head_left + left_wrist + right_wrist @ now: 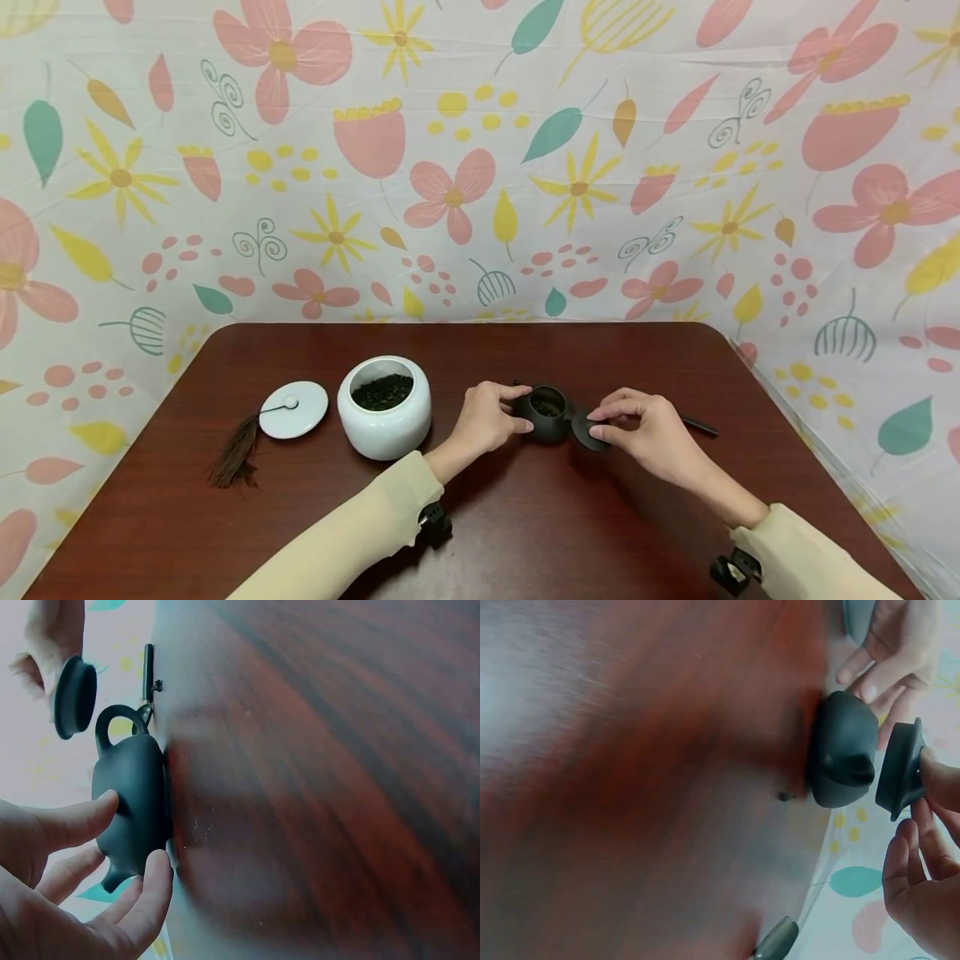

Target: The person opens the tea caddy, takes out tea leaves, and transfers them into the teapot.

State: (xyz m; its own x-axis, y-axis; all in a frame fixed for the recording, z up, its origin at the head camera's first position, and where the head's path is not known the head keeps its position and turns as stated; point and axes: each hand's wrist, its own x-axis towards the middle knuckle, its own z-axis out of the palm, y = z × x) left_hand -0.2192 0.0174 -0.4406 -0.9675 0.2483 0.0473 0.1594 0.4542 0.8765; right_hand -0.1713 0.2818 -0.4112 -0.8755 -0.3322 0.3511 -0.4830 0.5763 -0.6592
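A small black teapot (pixel 550 426) stands uncovered on the table, dark tea leaves showing in its mouth. My left hand (pixel 486 419) holds its spout side; in the left wrist view the thumb lies on the upper body and the fingers (pixel 156 889) are around the spout. My right hand (pixel 651 433) pinches the teapot's black lid (pixel 588 432) by its top. In the right wrist view that lid (pixel 900 771) hangs tilted above the pot, apart from its mouth. The ring handle (pixel 120 720) points toward the right hand.
Left of the teapot stands a white jar (pixel 385 433) with dark tea leaves inside. Its white lid (pixel 296 412) lies farther left, a brown tassel (pixel 238 454) attached. A slim black stick-like tool (pixel 699 426) lies behind the right hand. A flowered cloth (pixel 480 167) hangs behind the table.
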